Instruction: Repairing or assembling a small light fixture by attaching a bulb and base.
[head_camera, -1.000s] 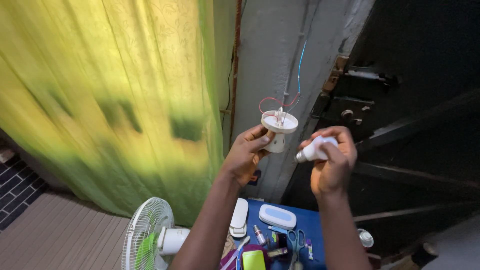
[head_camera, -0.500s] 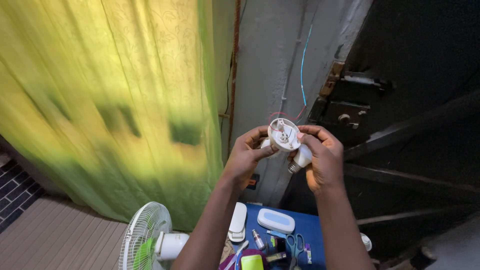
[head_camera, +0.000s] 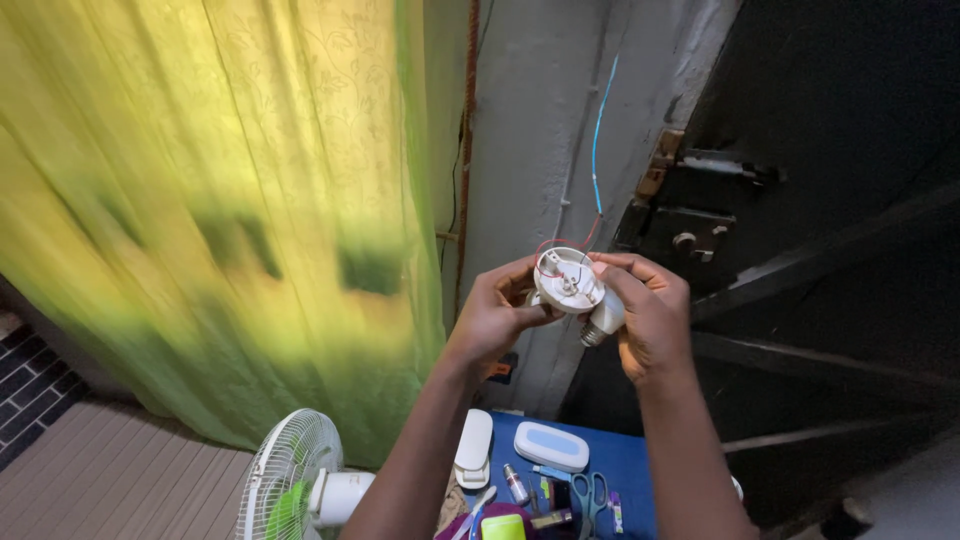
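Hands (head_camera: 500, 315) gripping lamp holder (head_camera: 567, 279), bulb (head_camera: 604, 318)

Lamp holder (head_camera: 568, 281) between left hand (head_camera: 497, 317) and right hand (head_camera: 648, 318), bulb (head_camera: 603, 321) just beside it on the right. Curtain (head_camera: 230, 210) left, door (head_camera: 840, 230) right, wall (head_camera: 545, 150) between. Below: fan (head_camera: 296, 482) left of worktop (head_camera: 610, 465) bearing scissors (head_camera: 588, 494).

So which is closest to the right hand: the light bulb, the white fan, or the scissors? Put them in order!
From the right hand, in the head view:
1. Light bulb, held in that hand.
2. Scissors, below on the blue table.
3. White fan, far down-left.
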